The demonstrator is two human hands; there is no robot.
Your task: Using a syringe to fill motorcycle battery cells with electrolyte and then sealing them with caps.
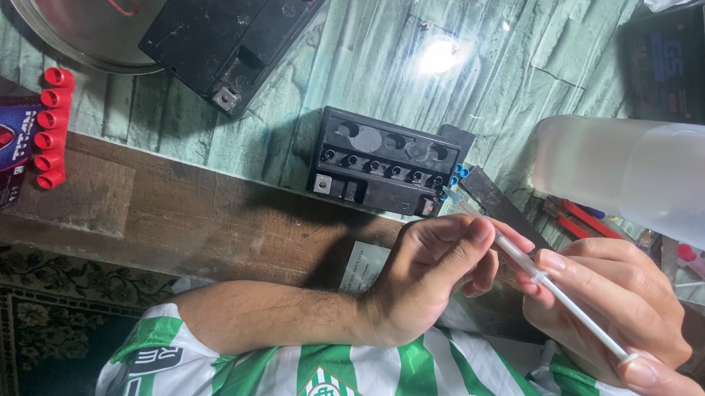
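Both your hands grip a thin syringe — left hand pinching its barrel, right hand on the plunger — near the black battery on the counter.

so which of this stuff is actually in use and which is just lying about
In use:
- syringe, held in left hand and right hand
- small black battery, its blue-capped end by the syringe tip

Lying about:
- second battery
- red cap strip
- metal bowl
- translucent container
- red pens

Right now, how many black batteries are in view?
3: one at centre above the hands, one at top, one at the right edge, partly cut off; others may lie out of frame.
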